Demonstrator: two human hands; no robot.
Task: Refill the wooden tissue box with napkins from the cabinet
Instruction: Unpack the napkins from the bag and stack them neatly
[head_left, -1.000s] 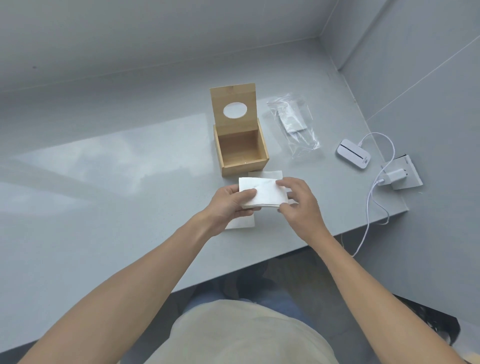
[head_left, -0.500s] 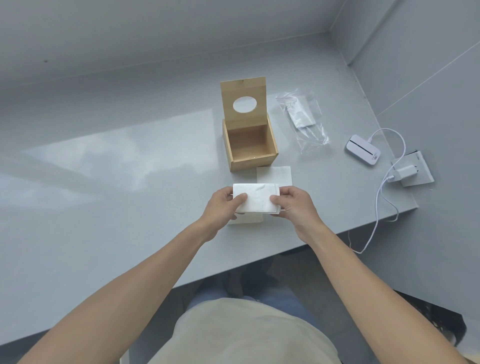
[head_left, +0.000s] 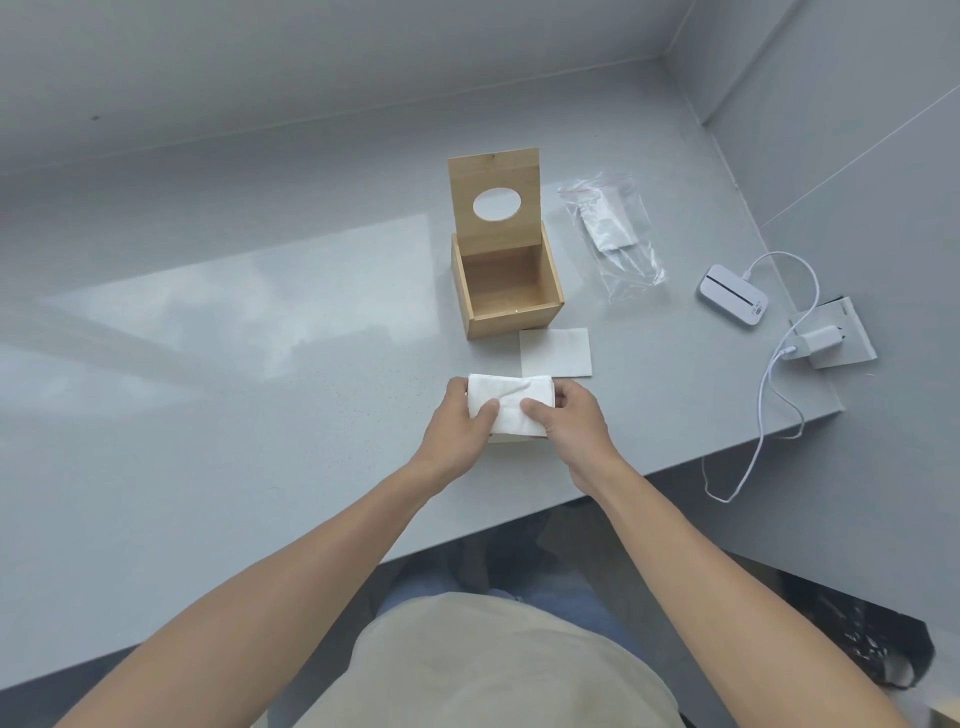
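Left hand (head_left: 457, 423) and right hand (head_left: 569, 415) fingers curled tight on a folded napkin stack (head_left: 511, 408), one at each end, thumbs on top, near the table (head_left: 208, 389) front edge. One flat napkin (head_left: 557, 352) lies just beyond, touching the wooden tissue box (head_left: 511, 291): lid up, inside bare. Clear plastic bag (head_left: 615, 239) right of the box. White device (head_left: 732, 294), charger (head_left: 821, 341) and cable by the right edge.
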